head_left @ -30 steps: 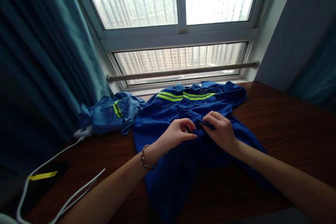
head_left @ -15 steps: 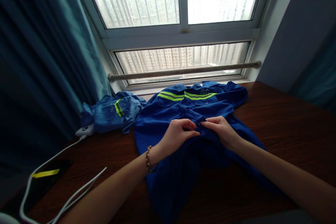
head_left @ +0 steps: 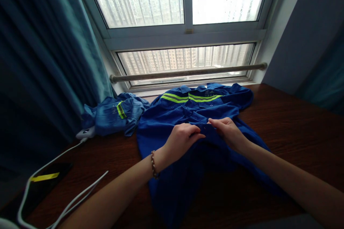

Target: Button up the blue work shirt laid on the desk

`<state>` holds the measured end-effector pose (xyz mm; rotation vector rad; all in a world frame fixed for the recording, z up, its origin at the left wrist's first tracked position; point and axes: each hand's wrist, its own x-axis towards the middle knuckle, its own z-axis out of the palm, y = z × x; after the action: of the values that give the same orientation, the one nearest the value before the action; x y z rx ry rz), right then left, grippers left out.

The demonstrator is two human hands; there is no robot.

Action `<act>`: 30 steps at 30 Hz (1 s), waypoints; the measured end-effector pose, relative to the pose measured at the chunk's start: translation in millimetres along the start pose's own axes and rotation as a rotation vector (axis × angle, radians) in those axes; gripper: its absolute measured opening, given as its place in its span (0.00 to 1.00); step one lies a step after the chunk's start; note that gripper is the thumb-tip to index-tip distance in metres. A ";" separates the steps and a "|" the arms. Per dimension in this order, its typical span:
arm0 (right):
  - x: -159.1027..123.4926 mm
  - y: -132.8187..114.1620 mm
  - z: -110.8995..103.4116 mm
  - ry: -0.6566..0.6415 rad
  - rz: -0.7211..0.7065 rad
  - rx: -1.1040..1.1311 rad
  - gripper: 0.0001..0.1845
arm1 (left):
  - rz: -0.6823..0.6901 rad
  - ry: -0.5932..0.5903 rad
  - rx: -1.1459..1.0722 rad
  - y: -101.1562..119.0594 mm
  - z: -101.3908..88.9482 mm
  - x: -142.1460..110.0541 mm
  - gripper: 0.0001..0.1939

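A dark blue work shirt (head_left: 172, 121) with yellow-green reflective stripes lies spread on a dark wooden table (head_left: 295, 128), collar toward the window. My left hand (head_left: 182, 139) pinches the shirt's front edge at mid-chest. My right hand (head_left: 228, 132) pinches the facing edge just to the right, fingertips close to the left hand's. A small button shows on the fabric between them. A beaded bracelet is on my left wrist.
A lighter blue garment (head_left: 115, 116) with a yellow-green stripe lies crumpled at the back left. White cables (head_left: 67, 200) and a white charger (head_left: 85, 133) lie at the left, beside a dark phone (head_left: 43, 182) with a yellow strip. Teal curtains hang left. A window with a rail is behind.
Both hands stayed on the shirt's front edges and shifted slightly. The right hand's fingers stretched out along the placket and the fabric between the hands lies flatter.
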<state>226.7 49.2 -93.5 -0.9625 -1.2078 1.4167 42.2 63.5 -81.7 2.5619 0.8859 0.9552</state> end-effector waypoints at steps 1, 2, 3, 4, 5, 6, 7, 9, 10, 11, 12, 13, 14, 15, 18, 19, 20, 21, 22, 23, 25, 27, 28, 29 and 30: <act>0.0 -0.6 -0.7 -0.021 0.000 -0.030 0.17 | 0.032 -0.001 0.026 0.0 -0.2 -0.1 0.09; 0.0 -0.9 -1.4 -0.044 -0.011 -0.062 0.15 | 0.061 -0.005 0.048 0.0 -0.4 -0.2 0.09; 0.2 -1.0 -2.1 -0.066 -0.027 -0.092 0.15 | 0.086 -0.008 0.066 0.0 -0.6 -0.3 0.09; 0.5 -0.9 -2.5 -0.083 -0.043 -0.115 0.14 | 0.107 -0.009 0.084 -0.1 -0.7 -0.4 0.09; 0.8 -0.8 -2.8 -0.094 -0.051 -0.128 0.14 | 0.125 -0.009 0.101 -0.1 -0.7 -0.5 0.09; 1.3 -0.5 -2.9 -0.098 -0.050 -0.134 0.14 | 0.139 -0.010 0.118 -0.1 -0.7 -0.6 0.09; 1.7 -0.3 -2.9 -0.098 -0.043 -0.135 0.14 | 0.151 -0.012 0.134 -0.1 -0.6 -0.6 0.09; 2.7 -0.3 -2.8 -0.087 -0.029 -0.141 0.14 | 0.171 -0.019 0.161 0.2 -0.2 -0.9 0.10; 3.1 -0.5 -2.8 -0.080 -0.025 -0.150 0.14 | 0.181 -0.025 0.173 0.4 -0.1 -1.1 0.10; 3.6 -0.9 -3.0 -0.076 -0.023 -0.161 0.13 | 0.188 -0.029 0.184 0.7 0.0 -1.4 0.10; 3.9 -1.5 -3.2 -0.079 -0.022 -0.173 0.13 | 0.188 -0.028 0.191 0.9 0.0 -1.6 0.10; 4.3 -2.1 -3.6 -0.087 -0.020 -0.186 0.13 | 0.180 -0.018 0.195 1.0 -0.1 -1.8 0.09; 4.6 -2.7 -4.1 -0.102 -0.020 -0.202 0.12 | 0.169 -0.001 0.199 1.0 -0.2 -1.9 0.09; 4.8 -3.2 -4.5 -0.120 -0.028 -0.221 0.12 | 0.160 0.015 0.209 0.7 -0.3 -1.9 0.09; 5.1 -3.3 -4.8 -0.152 -0.136 -0.342 0.11 | 0.188 0.016 0.314 -2.1 -0.1 -1.2 0.13; 4.9 -2.8 -4.4 -0.148 -0.198 -0.402 0.11 | 0.217 0.002 0.369 -3.5 0.3 -0.9 0.12; 4.6 -2.1 -3.7 -0.139 -0.258 -0.459 0.10 | 0.250 -0.013 0.424 -5.1 0.8 -0.7 0.11; 4.2 -1.3 -2.9 -0.130 -0.308 -0.508 0.10 | 0.284 -0.022 0.475 -6.5 1.4 -0.5 0.11; 3.7 -0.5 -2.1 -0.123 -0.343 -0.541 0.10 | 0.319 -0.025 0.518 -7.7 2.0 -0.5 0.12; 3.3 0.2 -1.4 -0.119 -0.360 -0.560 0.10 | 0.352 -0.026 0.554 -8.5 2.3 -0.6 0.13; 3.0 1.2 -0.7 -0.124 -0.356 -0.551 0.10 | 0.413 -0.023 0.606 -8.8 2.2 -1.1 0.14; 3.5 2.0 -1.0 -0.141 -0.316 -0.491 0.10 | 0.466 -0.015 0.641 -8.0 0.7 -1.9 0.14; 4.0 2.5 -1.4 -0.151 -0.286 -0.447 0.10 | 0.492 -0.009 0.658 -7.6 -0.3 -2.5 0.13; 4.5 3.0 -1.8 -0.160 -0.255 -0.401 0.11 | 0.519 -0.001 0.674 -7.3 -1.3 -3.2 0.13; 5.0 3.6 -2.2 -0.166 -0.225 -0.359 0.12 | 0.546 0.008 0.690 -7.4 -2.1 -3.9 0.11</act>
<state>227.2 54.5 -97.3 -0.9257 -1.6793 1.1386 35.1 66.9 -85.3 3.5143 0.5846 0.8931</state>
